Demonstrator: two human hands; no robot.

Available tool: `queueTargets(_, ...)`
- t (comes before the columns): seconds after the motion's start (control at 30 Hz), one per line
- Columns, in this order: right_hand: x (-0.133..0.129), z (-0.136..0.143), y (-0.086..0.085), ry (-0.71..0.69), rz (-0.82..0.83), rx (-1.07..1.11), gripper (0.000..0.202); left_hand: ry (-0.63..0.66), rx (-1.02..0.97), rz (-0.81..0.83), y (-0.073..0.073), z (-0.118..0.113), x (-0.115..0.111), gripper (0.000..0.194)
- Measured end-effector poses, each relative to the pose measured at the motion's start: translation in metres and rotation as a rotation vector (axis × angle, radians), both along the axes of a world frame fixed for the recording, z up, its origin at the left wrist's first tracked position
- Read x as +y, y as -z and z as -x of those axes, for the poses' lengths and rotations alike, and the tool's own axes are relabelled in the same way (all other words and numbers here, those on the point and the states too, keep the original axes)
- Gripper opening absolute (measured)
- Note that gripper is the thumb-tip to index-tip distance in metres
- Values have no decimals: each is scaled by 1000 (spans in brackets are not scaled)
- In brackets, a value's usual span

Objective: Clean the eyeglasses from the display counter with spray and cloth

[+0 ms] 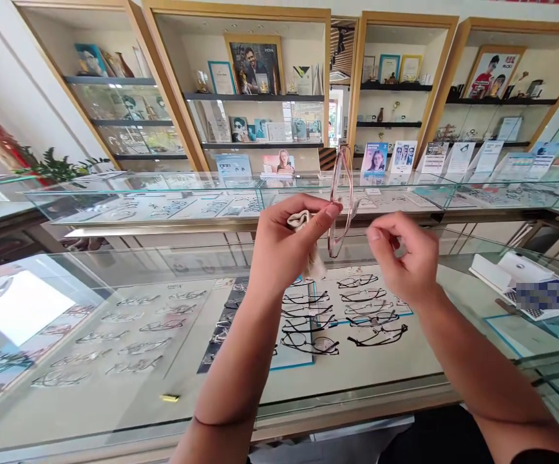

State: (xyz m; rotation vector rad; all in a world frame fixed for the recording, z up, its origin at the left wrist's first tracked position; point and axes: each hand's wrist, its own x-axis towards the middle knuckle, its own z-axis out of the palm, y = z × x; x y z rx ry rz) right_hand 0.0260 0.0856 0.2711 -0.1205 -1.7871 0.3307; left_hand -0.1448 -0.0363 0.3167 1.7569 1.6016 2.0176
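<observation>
Between the thumb and forefinger of my left hand (pixel 286 241) is a pair of eyeglasses (pixel 350 177) with a thin pinkish frame. The glasses stand on edge, one lens above the other, over the glass counter. A pale cloth (pixel 316 263) is bunched in the same palm and hangs below it. My right hand (pixel 405 251) is to the right of the glasses, apart from them. Its thumb and forefinger are curled close together, and whether something tiny sits between them I cannot make out.
Below my hands is a glass display counter (pixel 183 380) with rows of eyeglasses (pixel 376 335) inside. A yellow piece (pixel 169 397) lies near its front. At right stands a white device (pixel 516 274). Farther back are another glass case (pixel 187 187) and wall shelves (pixel 255 98).
</observation>
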Motion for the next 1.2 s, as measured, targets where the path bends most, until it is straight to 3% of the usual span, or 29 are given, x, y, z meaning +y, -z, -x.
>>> queueTargets(0.07, -17, 3, -25, -46, 10, -8, 18, -25, 18, -9, -1, -3, -3, 14)
queueTargets(0.13, -24, 1, -35, -61, 74, -41, 15, -21, 25, -17, -2, -7, -5, 13)
queueTargets(0.43, -16, -3, -27, -90, 171, -89, 5, 5, -25, -31, 2, -14, 2, 9)
queueTargets(0.8, -1, -2, -37, -330, 264, -193, 20, -54, 74, -12, 3, -10, 9, 16)
queueTargets(1.2, 9, 4, -42, -372, 267, -208, 21, -65, 123, -11, 4, -2, 18, 18)
